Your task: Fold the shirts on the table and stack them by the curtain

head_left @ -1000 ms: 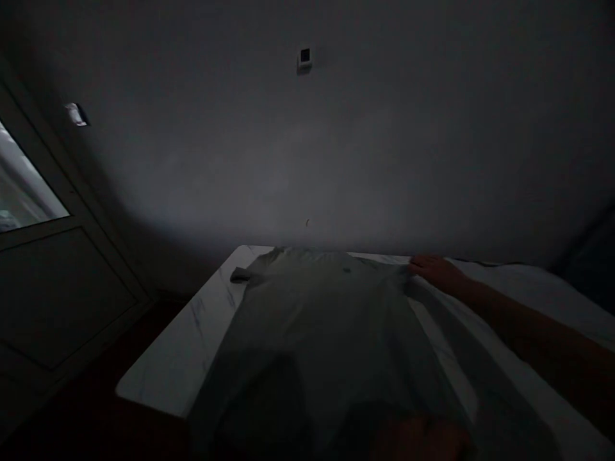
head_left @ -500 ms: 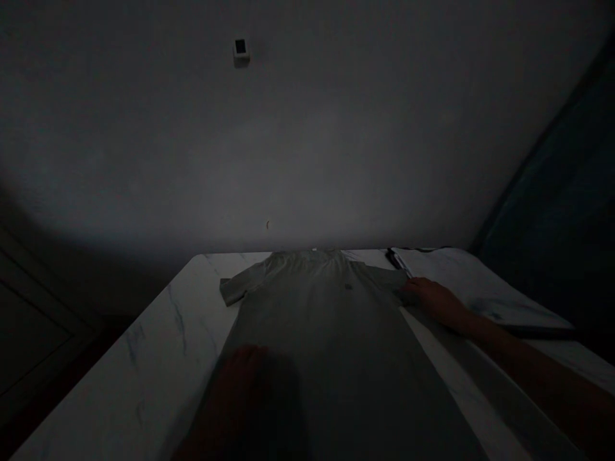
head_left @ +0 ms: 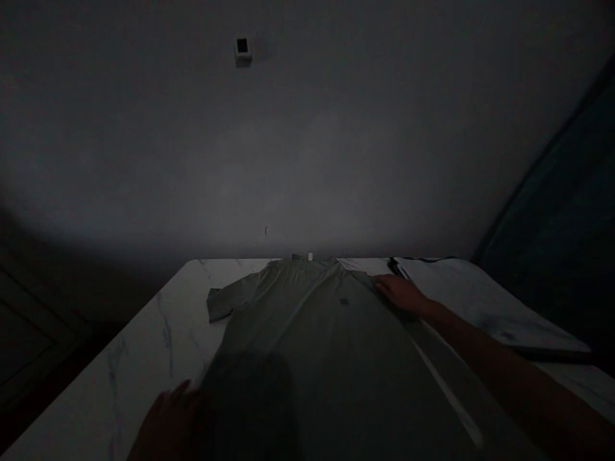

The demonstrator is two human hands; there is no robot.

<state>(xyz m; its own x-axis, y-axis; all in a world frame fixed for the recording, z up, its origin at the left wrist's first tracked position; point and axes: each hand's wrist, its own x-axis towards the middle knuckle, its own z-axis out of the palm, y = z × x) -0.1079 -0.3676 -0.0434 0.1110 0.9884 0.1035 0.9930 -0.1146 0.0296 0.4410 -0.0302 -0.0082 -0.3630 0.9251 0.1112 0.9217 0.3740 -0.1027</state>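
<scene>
A grey-green short-sleeved T-shirt (head_left: 312,358) lies spread on a white marble-patterned table, its collar towards the wall. A small white label (head_left: 310,257) shows at the collar, and a dark patch (head_left: 344,301) sits on the chest. My right hand (head_left: 401,293) rests on the shoulder by the right-hand sleeve, fingers stretched out over the cloth and partly hiding that sleeve. Low in the view, my left hand (head_left: 170,416) is at the shirt's left edge, fingers apart; its lower part is dark. Slanting creases cross the upper shirt.
The marble-patterned table (head_left: 144,346) reaches to the grey wall (head_left: 307,160). A folded white cloth or sheet with dark edging (head_left: 461,288) lies at the right. A dark teal curtain-like fabric (head_left: 562,205) hangs beyond it. A small box (head_left: 243,52) is fixed to the wall.
My right hand has moved left from the sleeve's end to the shoulder. My left hand has gone from on the shirt to its left edge. The shirt's upper part has shifted left and creased.
</scene>
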